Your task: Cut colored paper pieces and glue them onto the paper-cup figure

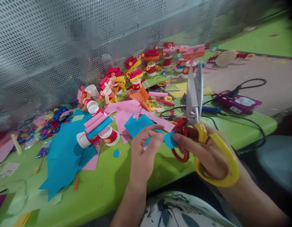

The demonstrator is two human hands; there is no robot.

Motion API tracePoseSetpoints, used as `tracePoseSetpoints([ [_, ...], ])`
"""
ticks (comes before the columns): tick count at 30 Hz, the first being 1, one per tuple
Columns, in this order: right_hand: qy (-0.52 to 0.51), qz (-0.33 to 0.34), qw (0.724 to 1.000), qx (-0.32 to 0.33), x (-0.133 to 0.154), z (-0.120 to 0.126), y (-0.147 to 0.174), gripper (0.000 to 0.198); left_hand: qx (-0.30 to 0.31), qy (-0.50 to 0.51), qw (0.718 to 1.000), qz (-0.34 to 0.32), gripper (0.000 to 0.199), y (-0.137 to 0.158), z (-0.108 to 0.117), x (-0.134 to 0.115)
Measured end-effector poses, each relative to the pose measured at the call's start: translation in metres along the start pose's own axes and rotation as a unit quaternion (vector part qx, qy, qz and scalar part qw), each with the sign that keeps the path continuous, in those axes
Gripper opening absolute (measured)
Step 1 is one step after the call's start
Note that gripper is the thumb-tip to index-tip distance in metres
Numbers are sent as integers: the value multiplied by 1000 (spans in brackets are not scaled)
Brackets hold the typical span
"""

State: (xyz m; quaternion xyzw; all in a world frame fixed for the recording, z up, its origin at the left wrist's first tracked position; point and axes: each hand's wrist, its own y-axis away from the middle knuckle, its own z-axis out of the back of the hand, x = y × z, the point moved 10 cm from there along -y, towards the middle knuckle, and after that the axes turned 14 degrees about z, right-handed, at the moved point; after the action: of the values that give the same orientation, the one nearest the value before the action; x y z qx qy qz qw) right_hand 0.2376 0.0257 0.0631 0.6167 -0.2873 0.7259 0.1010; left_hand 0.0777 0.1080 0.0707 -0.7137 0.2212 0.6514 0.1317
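Note:
My right hand [207,154] grips a pair of scissors [193,101] with a large yellow handle loop and a smaller red one. Its blades point up and stand slightly apart. Between that hand's thumb and fingers a small round blue paper piece [170,140] is also pinched. Just left of it, my left hand [143,151] has its thumb and fingers drawn together around a scrap of blue paper [148,142], partly hidden by the fingers. Behind the left hand lies a cut blue sheet [137,124]. On the table left of that hand is a small blue disc [116,153].
Paper-cup figures [109,135] with rolled-paper tops stand in a row on the green table [108,189]. Large blue sheets [65,151], pink paper [124,113] and a heap of colourful bits [57,121] lie left and behind. A purple box [237,101] with black cables sits right.

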Motion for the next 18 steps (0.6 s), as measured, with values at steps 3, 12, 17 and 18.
tracePoseSetpoints([
  [3, -27, 0, 999, -28, -3, 4, 0, 36, -36, -35, 998, -39, 23, 3, 4, -4],
  [12, -35, 9, 999, -26, 3, -4, -3, 40, -58, -68, 996, -17, 14, 0, 3, -1],
  [17, -10, 35, 991, 126, -2, -12, 12, 52, -100, 115, 988, 42, 23, -6, 18, 17],
  [18, -11, 44, 986, 162, -1, -14, 18, 57, -109, 141, 983, 49, 25, -7, 21, 20],
])
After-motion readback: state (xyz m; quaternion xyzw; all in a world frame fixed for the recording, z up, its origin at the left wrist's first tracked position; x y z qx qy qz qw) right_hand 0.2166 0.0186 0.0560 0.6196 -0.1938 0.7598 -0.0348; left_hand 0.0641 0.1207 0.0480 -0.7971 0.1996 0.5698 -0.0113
